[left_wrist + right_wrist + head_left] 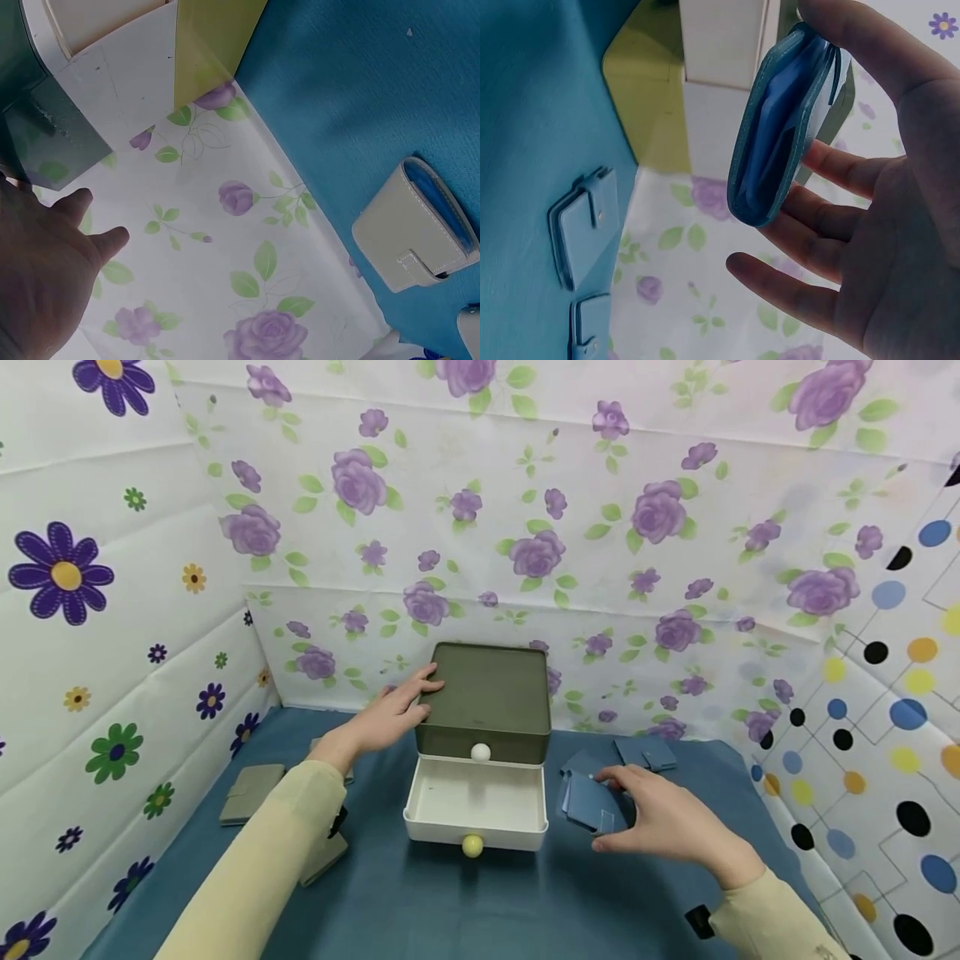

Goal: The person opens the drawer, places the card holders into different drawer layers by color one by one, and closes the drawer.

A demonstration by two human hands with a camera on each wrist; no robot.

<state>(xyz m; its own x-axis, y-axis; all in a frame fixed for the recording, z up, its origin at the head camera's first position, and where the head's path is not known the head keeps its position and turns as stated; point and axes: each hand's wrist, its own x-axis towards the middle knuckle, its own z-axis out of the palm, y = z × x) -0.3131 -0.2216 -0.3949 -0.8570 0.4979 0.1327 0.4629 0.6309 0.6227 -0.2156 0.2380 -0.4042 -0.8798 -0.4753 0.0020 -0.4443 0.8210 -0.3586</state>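
The right hand (pixel 667 822) pinches a blue wallet (pixel 596 802) between thumb and fingers, just right of the pulled-out white drawer (pixel 480 802). In the right wrist view that wallet (pixel 769 135) hangs from the hand (pixel 900 195) with its edge toward the camera. The left hand (pixel 386 714) rests with spread fingers on the left edge of the dark green top of the drawer box (pixel 491 689); in the left wrist view the hand (pixel 49 262) is at the box's side. A yellow knob (pixel 472 846) is on the drawer, a white knob (pixel 481 752) on the section above.
Blue wallets (pixel 647 752) lie at the back right of the blue table (pixel 480 910). On the left are beige wallets (pixel 252 793), one partly behind the left forearm. Flowered cloth (pixel 450 527) stands behind the box, with patterned cloth on both sides.
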